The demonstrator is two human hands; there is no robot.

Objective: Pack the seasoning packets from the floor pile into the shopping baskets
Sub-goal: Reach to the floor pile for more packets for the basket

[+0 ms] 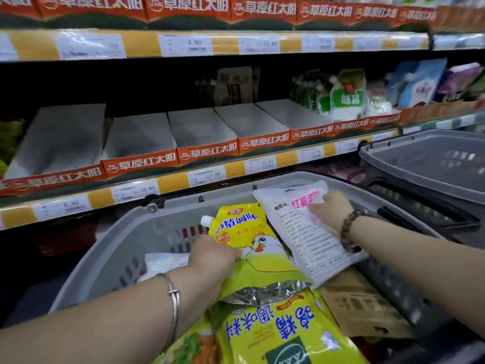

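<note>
The slotted plastic shopping basket (126,258) is grey. The yellow spouted plastic pouch (244,232) has a white cap, blue lettering and a white cartoon chicken with a red comb. The white flat plastic packet (296,222) shows pink characters above black small print. The orange-red cardboard shelf trays (147,164) carry white characters.

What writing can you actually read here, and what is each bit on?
"草原红太阳": orange shelf trays.
"味精": green-white bag on shelf.
"红薯淀粉": white packet in right hand.
"精调味": yellow chicken pouch in left hand.
"鸡精调味料", upside down: nearest yellow packet.
"7.80", "10.80", "11.90": shelf price tags.
Fine print on packets and tags: too blurred.
</note>
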